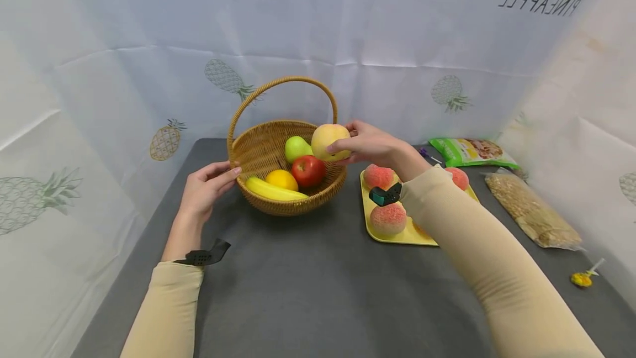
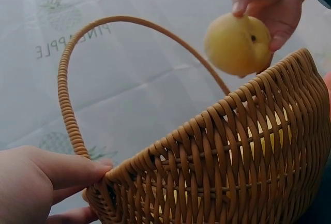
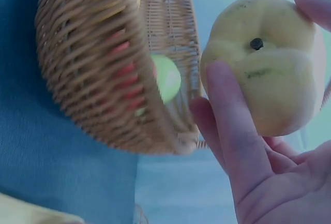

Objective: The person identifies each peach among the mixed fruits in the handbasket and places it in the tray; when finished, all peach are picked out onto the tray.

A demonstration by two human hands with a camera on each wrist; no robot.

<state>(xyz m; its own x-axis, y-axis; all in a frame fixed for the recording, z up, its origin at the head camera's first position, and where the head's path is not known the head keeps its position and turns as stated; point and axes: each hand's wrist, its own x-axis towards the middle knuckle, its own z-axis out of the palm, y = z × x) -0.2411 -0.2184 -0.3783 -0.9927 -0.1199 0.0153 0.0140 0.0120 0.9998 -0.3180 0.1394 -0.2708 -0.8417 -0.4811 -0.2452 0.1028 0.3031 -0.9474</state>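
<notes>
A wicker basket (image 1: 293, 207) with a tall arched handle stands on the dark table. Inside it lie a banana (image 1: 270, 189), an orange (image 1: 281, 179), a red apple (image 1: 308, 170) and a green pear (image 1: 296, 148). My left hand (image 1: 205, 188) pinches the basket's left rim by the foot of the handle, thumb on top in the left wrist view. Over the right rim, my right hand (image 1: 372, 143) holds a pale yellow peach (image 1: 328, 140) between thumb and fingers. The peach's dark stem pit faces the right wrist camera.
Right of the basket, a yellow tray (image 1: 411, 235) carries several pinkish peaches (image 1: 388, 219), partly hidden under my right forearm. Farther right lie a green snack bag (image 1: 472, 152), a clear bag of tan grains (image 1: 534, 209) and a yellow lollipop (image 1: 581, 279). A pineapple-print cloth hangs behind.
</notes>
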